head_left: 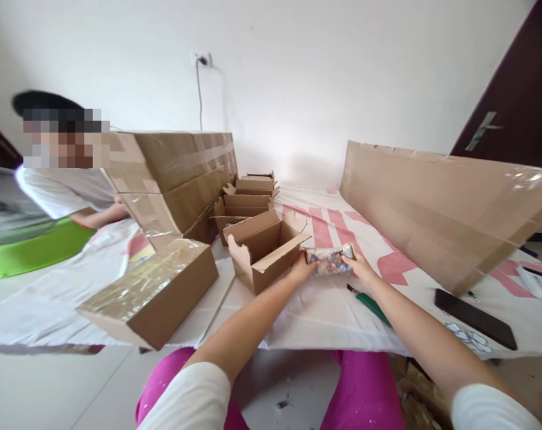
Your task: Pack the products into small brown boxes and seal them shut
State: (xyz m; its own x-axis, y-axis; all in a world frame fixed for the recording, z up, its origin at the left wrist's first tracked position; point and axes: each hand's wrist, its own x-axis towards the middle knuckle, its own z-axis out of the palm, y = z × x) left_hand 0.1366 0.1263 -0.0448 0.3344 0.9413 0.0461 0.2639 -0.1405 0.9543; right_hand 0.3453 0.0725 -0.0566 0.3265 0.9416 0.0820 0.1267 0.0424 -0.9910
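Note:
A shiny printed packet point(330, 261) lies lengthwise between my two hands, just above or on the cloth. My left hand point(301, 267) grips its left end, beside the near right corner of an open cardboard box point(271, 263). At the packet's right end, my right hand point(359, 266) has its fingers closed on the wrapper. What the packet contains cannot be seen. Close to my right forearm lies a green-handled utility knife point(370, 303), partly covered by the arm.
More open boxes point(248, 206) line up behind, beside stacked taped cartons point(181, 173). A taped box point(150, 289) sits front left. A large cardboard panel point(436, 209) stands at right, near a dark phone point(474, 318). Another person point(74, 185) leans at the far left by a green tub point(42, 249).

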